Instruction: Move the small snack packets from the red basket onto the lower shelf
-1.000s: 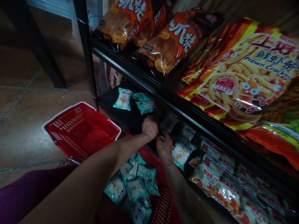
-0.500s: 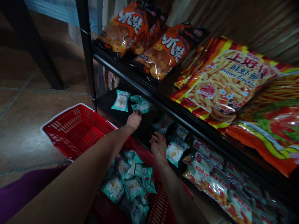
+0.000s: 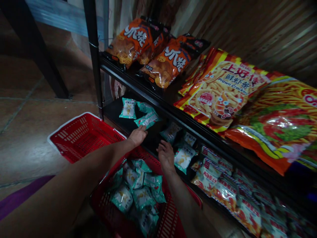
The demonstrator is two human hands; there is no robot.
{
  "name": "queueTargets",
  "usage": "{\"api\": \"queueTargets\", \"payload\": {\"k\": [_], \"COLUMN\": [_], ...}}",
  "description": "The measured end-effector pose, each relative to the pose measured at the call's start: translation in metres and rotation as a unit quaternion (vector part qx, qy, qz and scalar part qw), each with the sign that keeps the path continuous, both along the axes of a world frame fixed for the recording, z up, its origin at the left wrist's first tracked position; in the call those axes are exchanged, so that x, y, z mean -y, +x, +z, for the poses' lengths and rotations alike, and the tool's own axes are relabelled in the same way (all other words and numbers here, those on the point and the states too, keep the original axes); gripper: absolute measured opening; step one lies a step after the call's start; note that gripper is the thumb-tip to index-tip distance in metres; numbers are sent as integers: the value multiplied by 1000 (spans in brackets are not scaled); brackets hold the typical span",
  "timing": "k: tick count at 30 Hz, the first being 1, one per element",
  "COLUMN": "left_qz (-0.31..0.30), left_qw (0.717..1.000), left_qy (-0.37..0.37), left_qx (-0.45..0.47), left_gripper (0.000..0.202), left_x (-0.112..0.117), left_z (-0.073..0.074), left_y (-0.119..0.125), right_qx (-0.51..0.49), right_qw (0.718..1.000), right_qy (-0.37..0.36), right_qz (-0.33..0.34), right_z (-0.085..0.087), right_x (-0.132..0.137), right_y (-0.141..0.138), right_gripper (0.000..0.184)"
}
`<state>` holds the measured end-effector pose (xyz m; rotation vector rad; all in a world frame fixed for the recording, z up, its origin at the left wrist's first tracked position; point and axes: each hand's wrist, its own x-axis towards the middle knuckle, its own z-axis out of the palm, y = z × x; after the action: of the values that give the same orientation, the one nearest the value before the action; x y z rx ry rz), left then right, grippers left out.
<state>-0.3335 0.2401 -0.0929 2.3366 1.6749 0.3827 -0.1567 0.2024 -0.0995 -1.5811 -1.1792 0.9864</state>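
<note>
On the lower shelf, my left hand (image 3: 138, 135) has its fingers closed at the near edge of a teal snack packet (image 3: 148, 119). Another teal packet (image 3: 128, 108) lies flat to the left, and a third is partly covered behind the held one. My right hand (image 3: 165, 153) is open, its fingers loosely bent and holding nothing. Just right of it sit a white-and-teal packet (image 3: 184, 158) and a darker one (image 3: 170, 131) in shadow. Below my hands, a red basket (image 3: 170, 216) holds several teal packets (image 3: 143, 197).
A second red basket (image 3: 83, 137) stands on the tiled floor at the left, beside the black shelf post (image 3: 95, 66). Orange snack bags (image 3: 170, 61) and prawn cracker bags (image 3: 220, 94) lie on the upper shelf. White-and-red packets (image 3: 225, 191) line the lower shelf's right part.
My left hand has drawn back slightly, and the teal packet at its fingers has come toward me, showing more of the one behind. My right hand stays by the packets. The view has shifted slightly.
</note>
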Motion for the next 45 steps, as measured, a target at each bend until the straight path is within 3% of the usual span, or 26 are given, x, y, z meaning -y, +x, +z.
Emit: {"api": "queueTargets", "payload": {"k": [7, 10, 15, 18, 20, 22, 27, 30, 32, 36, 38, 40, 42, 45], "left_qz": [-73, -112, -189, -218, -202, -144, 45, 176, 227, 298, 285, 271, 259, 260], "left_qw": [997, 993, 982, 976, 979, 989, 982, 936, 883, 707, 646, 610, 594, 582], "left_qy": [1, 7, 7, 10, 17, 30, -12, -66, -103, -174, -207, -248, -273, -290], "left_qx": [-17, -28, -8, -11, -1, 28, 181, 298, 398, 618, 677, 702, 711, 713], "left_gripper": [25, 24, 24, 23, 24, 26, 21, 14, 8, 17, 17, 6, 4, 6], "left_x": [44, 58, 62, 58, 55, 55, 57, 60, 64, 79, 91, 105, 118, 134], "left_z": [6, 9, 9, 4, -1, -4, 1, 12, 22, 53, 74, 94, 111, 124], "left_y": [-10, -19, -41, -53, -56, -56, -41, -26, -16, -1, 3, 4, 5, 8], "right_qx": [-129, -132, -95, -122, -162, -217, -292, -332, -359, -399, -418, -437, -449, -450], "right_qw": [986, 981, 984, 977, 969, 953, 927, 921, 914, 894, 883, 874, 868, 866], "right_qy": [-60, -71, -66, -104, -124, -143, -167, -155, -142, -141, -136, -135, -138, -151], "right_qz": [-86, -124, -137, -141, -143, -155, -165, -135, -122, -148, -162, -165, -161, -160], "right_z": [11, 18, 36, 43, 45, 44, 40, 42, 48, 72, 86, 99, 109, 115], "right_x": [12, 13, 5, -1, -2, 1, 26, 47, 61, 92, 110, 129, 147, 171], "right_y": [-28, -38, -47, -50, -51, -49, -41, -36, -34, -29, -27, -24, -21, -16], "right_gripper": [33, 43, 68, 55, 35, 20, 26, 26, 27, 23, 21, 21, 20, 19]}}
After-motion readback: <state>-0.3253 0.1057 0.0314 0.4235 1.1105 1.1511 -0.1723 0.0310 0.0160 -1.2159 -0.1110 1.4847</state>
